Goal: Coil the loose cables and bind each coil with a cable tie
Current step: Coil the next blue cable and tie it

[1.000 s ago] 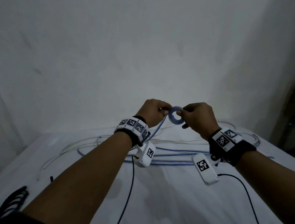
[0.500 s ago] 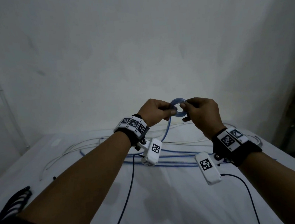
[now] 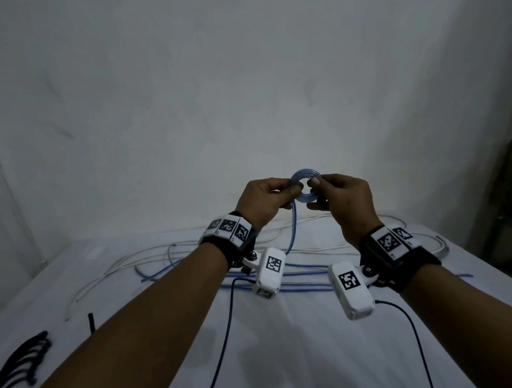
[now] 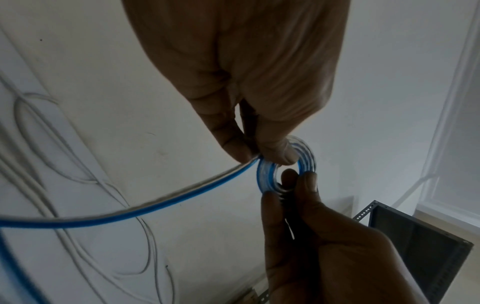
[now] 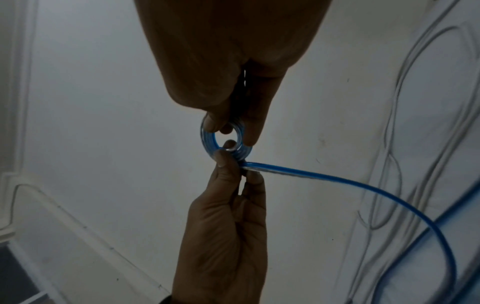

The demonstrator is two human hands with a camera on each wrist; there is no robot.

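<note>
Both hands pinch a small, tight, ring-shaped coil (image 3: 306, 184) of glossy blue cable: left hand (image 3: 266, 202), right hand (image 3: 344, 200), tail hanging to the table (image 3: 140, 371).

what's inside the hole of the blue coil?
A right-hand fingertip pokes into the blue coil, with wall visible through the remaining gap. Both hands' fingers cover parts of the ring.

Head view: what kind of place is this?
Probably a plain indoor room: bare white wall, white-covered table strewn with loose cables, and metal shelving to the side.
</note>
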